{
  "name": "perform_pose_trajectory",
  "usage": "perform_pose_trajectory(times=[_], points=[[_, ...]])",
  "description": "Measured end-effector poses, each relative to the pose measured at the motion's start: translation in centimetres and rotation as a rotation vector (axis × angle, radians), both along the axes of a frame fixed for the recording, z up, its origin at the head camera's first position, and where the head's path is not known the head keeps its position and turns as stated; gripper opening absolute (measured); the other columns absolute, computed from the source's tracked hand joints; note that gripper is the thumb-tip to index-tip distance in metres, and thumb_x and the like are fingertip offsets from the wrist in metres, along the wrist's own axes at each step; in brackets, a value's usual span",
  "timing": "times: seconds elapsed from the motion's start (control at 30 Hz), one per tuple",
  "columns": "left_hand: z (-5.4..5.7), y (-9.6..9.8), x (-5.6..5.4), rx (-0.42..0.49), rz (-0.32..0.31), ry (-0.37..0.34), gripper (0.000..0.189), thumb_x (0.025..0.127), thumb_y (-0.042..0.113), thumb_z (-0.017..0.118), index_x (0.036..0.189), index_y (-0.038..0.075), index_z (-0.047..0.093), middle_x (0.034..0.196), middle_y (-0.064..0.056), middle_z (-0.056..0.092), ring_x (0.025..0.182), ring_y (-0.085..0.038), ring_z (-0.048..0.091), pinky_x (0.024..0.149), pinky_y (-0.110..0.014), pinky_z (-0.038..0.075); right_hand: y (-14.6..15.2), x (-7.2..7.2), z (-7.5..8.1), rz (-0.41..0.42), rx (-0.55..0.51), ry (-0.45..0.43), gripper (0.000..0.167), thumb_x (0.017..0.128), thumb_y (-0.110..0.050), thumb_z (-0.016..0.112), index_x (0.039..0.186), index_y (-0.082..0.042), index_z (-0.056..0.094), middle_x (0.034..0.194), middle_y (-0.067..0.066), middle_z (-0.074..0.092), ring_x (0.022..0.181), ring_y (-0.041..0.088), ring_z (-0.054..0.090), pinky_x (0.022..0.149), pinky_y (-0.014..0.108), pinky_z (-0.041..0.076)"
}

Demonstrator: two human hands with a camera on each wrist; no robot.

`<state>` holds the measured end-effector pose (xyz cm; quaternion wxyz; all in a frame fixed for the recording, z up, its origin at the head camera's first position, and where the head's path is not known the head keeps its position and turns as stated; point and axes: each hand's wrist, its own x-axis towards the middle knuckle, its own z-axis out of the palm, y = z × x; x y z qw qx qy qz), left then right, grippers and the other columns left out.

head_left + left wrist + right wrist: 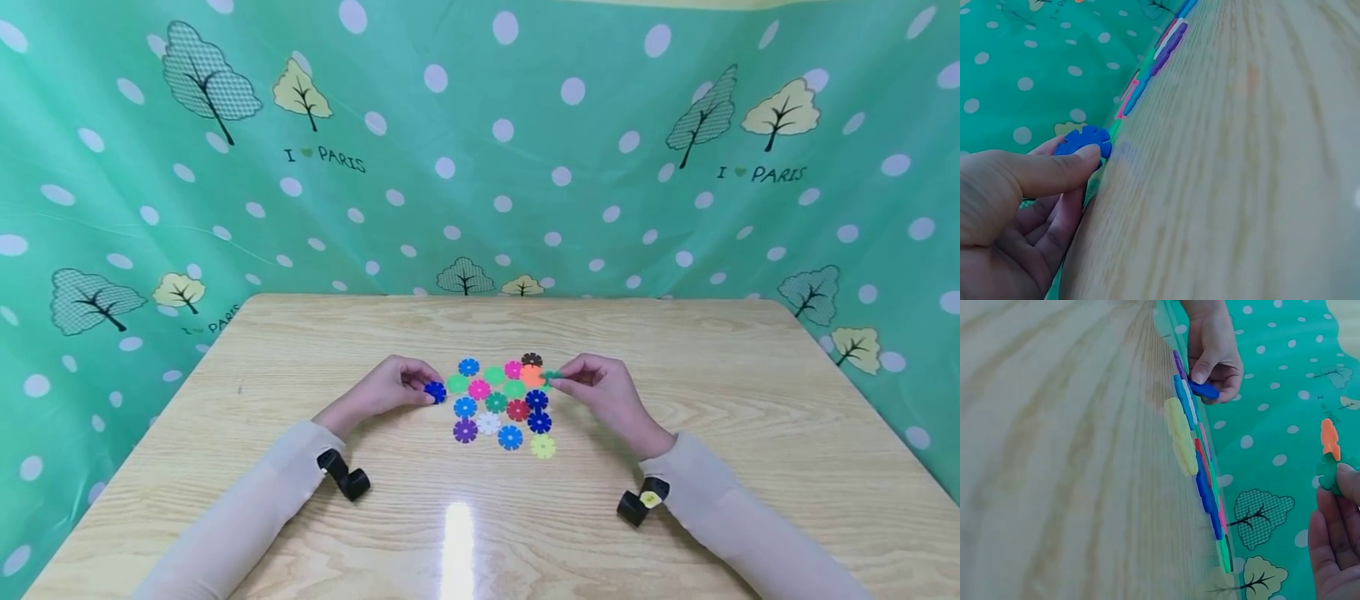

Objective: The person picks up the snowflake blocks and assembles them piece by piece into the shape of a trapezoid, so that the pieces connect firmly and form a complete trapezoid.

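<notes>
A dark blue disc (435,392) is pinched between thumb and fingers of the left hand (393,385), just left of the loose discs (517,410) on the table (390,542). At their right, the right hand (603,387), raised off the tabletop, pinches a green disc (1329,474) touching an orange disc (1330,439); both forearms angle inward. The right wrist view cuts that hand off, and whether green and orange interlock is hard to tell.
</notes>
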<state>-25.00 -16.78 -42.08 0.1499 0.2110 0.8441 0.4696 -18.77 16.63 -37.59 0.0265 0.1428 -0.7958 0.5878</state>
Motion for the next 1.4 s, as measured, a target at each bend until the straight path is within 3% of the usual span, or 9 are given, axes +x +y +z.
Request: perform_pose_trajectory(times=[0.17,0.3,0.53,0.7,0.8,0.97,1.13,1.4], points=[[0.2,0.2,0.0,0.058,0.036,-0.033,0.024,0.081,0.001,0.069,0.105,0.003,0.068,0.092,-0.008,0.067,0.083,-0.017,0.061,0.072,-0.025,0.053,-0.4,0.4,1.0,-0.018,0.02,0.002,0.011,0.083,0.004,0.067,0.09,0.012,0.064,0.09,0.025,0.066,0.075,0.021,0.064,0.066,0.021,0.053],[1.3,0.9,0.2,0.122,0.101,-0.052,0.024,0.083,0.002,0.068,0.107,0.004,0.067,0.093,-0.007,0.067,0.082,-0.018,0.06,0.071,-0.026,0.053,-0.5,0.2,0.8,-0.026,0.008,0.015,0.011,0.083,0.003,0.067,0.09,0.012,0.064,0.091,0.026,0.066,0.074,0.018,0.064,0.066,0.02,0.054],[3.7,3.7,1.3,0.179,0.124,0.034,0.023,0.086,0.008,0.068,0.108,0.004,0.067,0.098,-0.008,0.068,0.086,-0.017,0.062,0.077,-0.026,0.054,-0.1,-0.9,-0.9,-0.04,-0.047,0.025,0.011,0.082,0.0,0.07,0.09,0.006,0.066,0.09,0.017,0.068,0.074,0.009,0.064,0.068,0.02,0.054],[4.8,6.0,2.4,0.239,0.152,0.061,0.022,0.085,0.01,0.069,0.107,0.006,0.069,0.099,-0.008,0.07,0.087,-0.025,0.065,0.079,-0.039,0.055,0.0,-1.3,-1.3,-0.04,-0.047,0.041,0.014,0.082,-0.007,0.072,0.091,0.003,0.068,0.089,0.013,0.068,0.074,0.012,0.063,0.066,0.02,0.053],[4.8,7.1,2.8,0.301,0.166,0.065,0.022,0.084,0.009,0.07,0.106,0.004,0.07,0.098,-0.01,0.071,0.089,-0.033,0.065,0.08,-0.047,0.054,0.0,-1.4,-1.4,-0.038,-0.053,0.054,0.013,0.082,-0.007,0.072,0.09,0.002,0.069,0.088,0.013,0.069,0.073,0.014,0.063,0.064,0.02,0.052],[4.7,8.3,3.2,0.378,0.187,0.085,0.02,0.084,0.006,0.07,0.103,0.001,0.071,0.096,-0.013,0.071,0.089,-0.04,0.065,0.077,-0.042,0.056,-0.2,-1.0,-0.8,-0.032,-0.068,0.061,0.01,0.082,0.0,0.07,0.091,0.004,0.068,0.087,0.013,0.069,0.072,0.015,0.063,0.062,0.024,0.053],[4.6,8.9,3.3,0.396,0.209,0.095,0.019,0.083,0.006,0.071,0.101,0.0,0.071,0.096,-0.013,0.071,0.089,-0.04,0.065,0.075,-0.036,0.057,-0.7,-0.1,0.8,-0.026,-0.054,0.076,0.01,0.083,0.003,0.068,0.091,0.009,0.066,0.085,0.011,0.069,0.07,0.011,0.062,0.062,0.024,0.053],[4.3,9.3,3.7,0.408,0.199,0.069,0.019,0.083,0.006,0.071,0.101,0.001,0.071,0.097,-0.013,0.071,0.088,-0.04,0.064,0.077,-0.049,0.055,-0.9,0.1,1.0,-0.036,-0.055,0.061,0.01,0.082,0.003,0.069,0.09,0.008,0.067,0.086,0.012,0.069,0.07,0.018,0.061,0.06,0.022,0.052]])
